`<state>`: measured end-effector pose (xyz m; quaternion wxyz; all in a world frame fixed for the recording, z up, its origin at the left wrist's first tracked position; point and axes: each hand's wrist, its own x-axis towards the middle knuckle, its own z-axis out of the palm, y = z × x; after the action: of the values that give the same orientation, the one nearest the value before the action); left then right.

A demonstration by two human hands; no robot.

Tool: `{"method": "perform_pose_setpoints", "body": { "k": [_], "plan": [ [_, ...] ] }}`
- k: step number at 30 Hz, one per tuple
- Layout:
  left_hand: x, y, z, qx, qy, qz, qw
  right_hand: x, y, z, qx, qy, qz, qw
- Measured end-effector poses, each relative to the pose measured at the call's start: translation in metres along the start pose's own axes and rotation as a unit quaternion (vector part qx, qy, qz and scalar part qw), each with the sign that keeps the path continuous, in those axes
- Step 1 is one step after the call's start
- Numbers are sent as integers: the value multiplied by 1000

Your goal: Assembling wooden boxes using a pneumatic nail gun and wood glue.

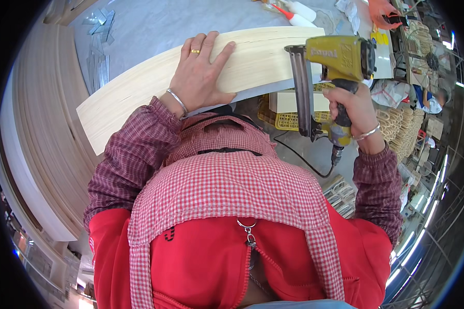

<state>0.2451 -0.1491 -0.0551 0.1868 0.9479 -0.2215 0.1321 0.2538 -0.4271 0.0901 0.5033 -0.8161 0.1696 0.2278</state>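
Note:
A pale wooden board [263,54] lies across the bench in front of me. My left hand [203,72] presses flat on it, fingers spread, with a ring and a bracelet showing. In my right hand [358,105] is a yellow pneumatic nail gun [335,56], gripped by its black handle. The gun's nose is over the right part of the board; whether it touches the wood I cannot tell. Its long dark magazine [301,87] points back toward me, and an air hose [314,170] runs from the handle's lower end.
Loose metal strips [100,46] lie at the far left of the bench [160,18]. Glue bottles with a red tip [296,15] stand at the back. Stacked boards [41,118] rise on the left. A yellow plastic crate [286,121] sits below the bench edge, and wooden pieces [399,129] are piled to the right.

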Motion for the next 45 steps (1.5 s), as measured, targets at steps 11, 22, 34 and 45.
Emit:
{"method": "perform_pose_setpoints", "body": {
  "k": [11, 22, 34, 45],
  "plan": [
    [-13, 49, 0, 18, -11, 10, 1000, 3, 10, -12, -5, -19, -31, 999],
    [-14, 58, 3, -9, -23, 12, 1000, 5, 19, -14, -7, -13, -29, 999],
    [-38, 49, -12, 29, -77, -14, 997, 14, 28, -29, -93, -33, -32, 995],
    [-126, -15, -83, 126, -83, -62, 987, 32, 27, -35, -70, -71, -30, 995]
  ]
}}
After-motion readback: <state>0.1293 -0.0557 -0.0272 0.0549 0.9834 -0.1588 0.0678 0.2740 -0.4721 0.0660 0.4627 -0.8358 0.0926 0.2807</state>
